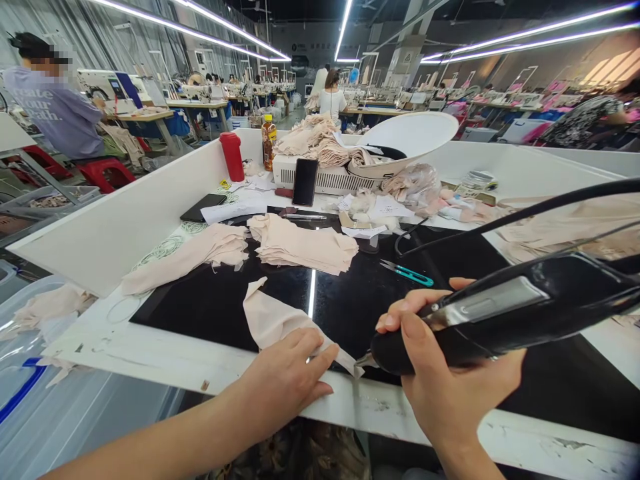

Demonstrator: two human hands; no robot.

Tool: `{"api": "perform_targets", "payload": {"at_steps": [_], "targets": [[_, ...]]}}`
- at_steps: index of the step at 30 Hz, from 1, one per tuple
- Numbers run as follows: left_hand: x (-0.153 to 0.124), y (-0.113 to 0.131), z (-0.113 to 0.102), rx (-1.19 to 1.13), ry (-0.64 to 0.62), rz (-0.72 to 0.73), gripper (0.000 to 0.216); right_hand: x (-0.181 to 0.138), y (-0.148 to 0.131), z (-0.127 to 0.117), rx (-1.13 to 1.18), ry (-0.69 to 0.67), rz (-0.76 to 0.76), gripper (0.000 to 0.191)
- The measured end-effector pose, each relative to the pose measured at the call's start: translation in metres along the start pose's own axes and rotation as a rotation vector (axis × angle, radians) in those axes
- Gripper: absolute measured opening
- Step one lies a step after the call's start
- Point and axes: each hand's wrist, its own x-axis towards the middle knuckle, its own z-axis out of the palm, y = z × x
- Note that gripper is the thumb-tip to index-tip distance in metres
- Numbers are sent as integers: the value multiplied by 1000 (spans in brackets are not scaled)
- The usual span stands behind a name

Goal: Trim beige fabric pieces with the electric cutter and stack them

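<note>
My left hand (pixel 287 373) lies with fingers stretched out on a beige fabric piece (pixel 275 317), pressing it against the black glossy board (pixel 200 320). My right hand (pixel 450 373) is wrapped round a thick black corded hand tool (pixel 505 307) with a narrow metal tip. That tip meets the right corner of the fabric near the board's front edge; whether it presses on the cloth I cannot tell. Behind my left hand lie a stack of beige fabric pieces (pixel 305 243) and a second, fanned-out pile (pixel 195 253). Turquoise thread snips (pixel 407 272) rest on the board.
A phone (pixel 305 181) leans against a white vented box (pixel 285 172) piled with fabric. Nearby stand a red cup (pixel 231 157) and a bottle (pixel 269 141). A black cable (pixel 525 217) arcs from the right. White side panels (pixel 100 220) edge the table. Other people sit at machines beyond.
</note>
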Motion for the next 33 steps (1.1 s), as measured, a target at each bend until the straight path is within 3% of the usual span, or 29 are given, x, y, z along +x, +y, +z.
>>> {"api": "perform_targets", "payload": {"at_steps": [3, 8, 17, 33], "targets": [[1, 2, 5, 31, 32, -3, 64, 0, -1, 0, 3, -5, -16, 48], [0, 4, 10, 64, 52, 5, 60, -1, -1, 0, -4, -5, -9, 48], [-6, 3, 23, 55, 195, 57, 70, 0, -2, -2, -4, -10, 33, 47], [-4, 3, 31, 23, 191, 41, 75, 7, 15, 22, 50, -14, 79, 49]]}}
